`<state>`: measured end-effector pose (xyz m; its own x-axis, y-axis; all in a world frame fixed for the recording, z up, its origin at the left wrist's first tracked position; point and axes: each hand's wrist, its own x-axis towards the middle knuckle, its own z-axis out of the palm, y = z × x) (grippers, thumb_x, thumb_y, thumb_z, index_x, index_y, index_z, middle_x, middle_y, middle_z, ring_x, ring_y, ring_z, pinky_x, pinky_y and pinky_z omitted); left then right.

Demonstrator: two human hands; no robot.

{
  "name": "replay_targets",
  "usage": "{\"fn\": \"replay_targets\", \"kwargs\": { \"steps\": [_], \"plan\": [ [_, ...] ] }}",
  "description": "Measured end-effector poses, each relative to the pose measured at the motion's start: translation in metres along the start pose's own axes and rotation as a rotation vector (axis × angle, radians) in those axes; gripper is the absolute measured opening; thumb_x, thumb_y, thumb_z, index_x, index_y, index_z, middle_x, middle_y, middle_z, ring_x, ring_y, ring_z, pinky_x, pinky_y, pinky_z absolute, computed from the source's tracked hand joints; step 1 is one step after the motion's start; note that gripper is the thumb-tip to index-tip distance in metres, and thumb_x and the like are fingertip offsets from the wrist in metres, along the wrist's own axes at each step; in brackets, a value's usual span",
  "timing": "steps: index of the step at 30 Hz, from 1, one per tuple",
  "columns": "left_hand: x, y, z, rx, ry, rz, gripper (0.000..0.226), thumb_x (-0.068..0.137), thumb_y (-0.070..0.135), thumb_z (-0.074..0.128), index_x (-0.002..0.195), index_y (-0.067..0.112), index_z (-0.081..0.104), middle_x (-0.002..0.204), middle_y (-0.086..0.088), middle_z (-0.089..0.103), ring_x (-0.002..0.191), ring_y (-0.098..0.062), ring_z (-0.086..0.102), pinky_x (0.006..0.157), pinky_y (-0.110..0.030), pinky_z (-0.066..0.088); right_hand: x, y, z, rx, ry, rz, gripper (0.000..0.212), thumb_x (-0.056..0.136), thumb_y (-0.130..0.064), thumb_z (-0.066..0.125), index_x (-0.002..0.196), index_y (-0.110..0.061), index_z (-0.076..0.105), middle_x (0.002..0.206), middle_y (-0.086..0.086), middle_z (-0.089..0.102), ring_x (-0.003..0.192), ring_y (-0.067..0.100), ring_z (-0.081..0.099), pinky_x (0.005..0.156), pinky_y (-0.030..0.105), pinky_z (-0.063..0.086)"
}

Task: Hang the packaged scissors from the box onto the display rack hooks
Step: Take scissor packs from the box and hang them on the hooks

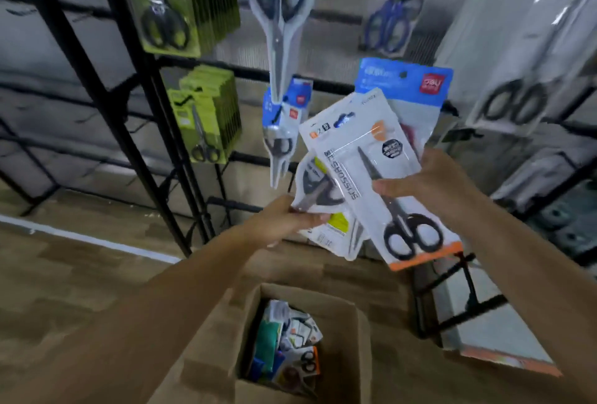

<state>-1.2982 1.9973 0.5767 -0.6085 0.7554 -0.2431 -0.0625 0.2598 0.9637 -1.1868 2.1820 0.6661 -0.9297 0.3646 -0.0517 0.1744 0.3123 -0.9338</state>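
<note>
My right hand (429,184) grips a fan of scissor packs in front of the rack: a white pack with black-handled scissors and an orange bottom edge (381,177) on top, a blue-topped pack (403,80) behind it. My left hand (284,219) pinches a smaller white pack with a yellow label (319,209) at the lower left of the fan. Below, an open cardboard box (342,368) on the floor holds several more packs. The black wire display rack (129,119) fills the background.
Green-carded scissors (168,6) hang in thick rows at the upper left, with more green-carded packs (206,119) below. Clear packs hang at top centre (281,15), blue-handled ones (391,19) at top right, black-handled ones (513,106) at right. Wooden floor surrounds the box.
</note>
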Motion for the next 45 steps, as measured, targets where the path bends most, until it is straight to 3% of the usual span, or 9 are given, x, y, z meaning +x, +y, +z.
{"fn": "replay_targets", "kwargs": {
  "steps": [5, 9, 15, 18, 23, 29, 34, 39, 45],
  "plan": [
    [0.005, 0.045, 0.024, -0.092, -0.033, 0.069, 0.016, 0.091, 0.009, 0.058, 0.081, 0.022, 0.059, 0.058, 0.028, 0.063, 0.055, 0.012, 0.061, 0.056, -0.001, 0.043, -0.009, -0.027, -0.036, 0.166, 0.088, -0.094, 0.025, 0.072, 0.001, 0.072, 0.091, -0.015, 0.069, 0.084, -0.005, 0.074, 0.078, 0.011, 0.071, 0.066, 0.023, 0.055],
    [0.007, 0.073, 0.044, -0.322, -0.08, 0.064, 0.013, 0.079, 0.015, 0.066, 0.091, 0.015, 0.069, 0.09, 0.001, 0.074, 0.087, -0.015, 0.068, 0.087, -0.03, 0.052, -0.015, -0.034, -0.051, 0.379, 0.27, -0.137, 0.035, 0.074, 0.006, 0.069, 0.105, -0.01, 0.065, 0.093, -0.001, 0.074, 0.084, 0.015, 0.071, 0.071, 0.026, 0.055],
    [0.003, 0.115, 0.06, -0.299, -0.076, 0.192, 0.033, 0.069, 0.035, 0.066, 0.098, 0.02, 0.068, 0.09, 0.006, 0.075, 0.081, -0.005, 0.07, 0.064, -0.02, 0.056, -0.017, -0.048, -0.059, 0.638, 0.387, -0.266, 0.046, 0.078, 0.007, 0.065, 0.121, 0.0, 0.051, 0.112, 0.016, 0.067, 0.101, 0.031, 0.065, 0.088, 0.046, 0.052],
    [0.006, 0.127, 0.069, -0.272, 0.019, 0.255, 0.054, 0.07, 0.044, 0.063, 0.117, 0.017, 0.063, 0.106, -0.001, 0.072, 0.098, -0.016, 0.068, 0.077, -0.029, 0.056, -0.017, -0.053, -0.065, 0.702, 0.345, -0.339, 0.029, 0.082, 0.004, 0.061, 0.109, -0.007, 0.062, 0.104, 0.011, 0.071, 0.095, 0.029, 0.068, 0.077, 0.043, 0.055],
    [0.01, 0.137, 0.094, -0.52, 0.092, 0.293, 0.069, 0.07, 0.047, 0.061, 0.127, 0.009, 0.057, 0.118, -0.014, 0.066, 0.106, -0.026, 0.065, 0.073, -0.031, 0.057, -0.015, -0.05, -0.072, 0.814, 0.36, -0.393, 0.021, 0.085, 0.002, 0.06, 0.092, -0.017, 0.065, 0.085, -0.002, 0.074, 0.08, 0.017, 0.071, 0.06, 0.029, 0.057],
    [0.014, 0.139, 0.118, -0.748, -0.106, 0.212, 0.042, 0.078, 0.04, 0.051, 0.099, 0.013, 0.075, 0.105, -0.01, 0.072, 0.093, -0.021, 0.07, 0.071, -0.033, 0.058, -0.014, -0.039, -0.086, 0.799, 0.381, -0.396, 0.026, 0.08, 0.002, 0.064, 0.076, -0.02, 0.076, 0.085, 0.003, 0.075, 0.079, 0.019, 0.071, 0.061, 0.028, 0.056],
    [0.016, 0.133, 0.127, -0.752, -0.058, 0.176, 0.052, 0.073, 0.036, 0.058, 0.117, 0.009, 0.063, 0.115, -0.013, 0.068, 0.1, -0.023, 0.068, 0.082, -0.036, 0.057, -0.017, -0.031, -0.102, 0.809, 0.225, -0.259, 0.028, 0.064, -0.014, 0.07, 0.091, -0.015, 0.074, 0.099, 0.01, 0.073, 0.089, 0.026, 0.07, 0.068, 0.035, 0.057],
    [0.02, 0.124, 0.132, -0.754, -0.121, 0.158, 0.03, 0.075, 0.028, 0.061, 0.096, 0.013, 0.077, 0.105, -0.01, 0.072, 0.092, -0.021, 0.07, 0.071, -0.033, 0.059, -0.023, -0.026, -0.12, 0.749, 0.117, -0.082, 0.049, 0.075, -0.011, 0.063, 0.123, -0.006, 0.058, 0.123, 0.017, 0.062, 0.118, 0.035, 0.055, 0.105, 0.052, 0.036],
    [0.026, 0.116, 0.144, -0.755, -0.088, 0.089, 0.045, 0.073, 0.028, 0.067, 0.114, 0.008, 0.068, 0.113, -0.014, 0.069, 0.101, -0.027, 0.067, 0.072, -0.035, 0.058, -0.028, -0.009, -0.128, 0.82, 0.092, -0.021, 0.041, 0.087, -0.004, 0.051, 0.128, 0.0, 0.053, 0.129, 0.023, 0.055, 0.119, 0.039, 0.052, 0.104, 0.054, 0.036]
  ]
}}
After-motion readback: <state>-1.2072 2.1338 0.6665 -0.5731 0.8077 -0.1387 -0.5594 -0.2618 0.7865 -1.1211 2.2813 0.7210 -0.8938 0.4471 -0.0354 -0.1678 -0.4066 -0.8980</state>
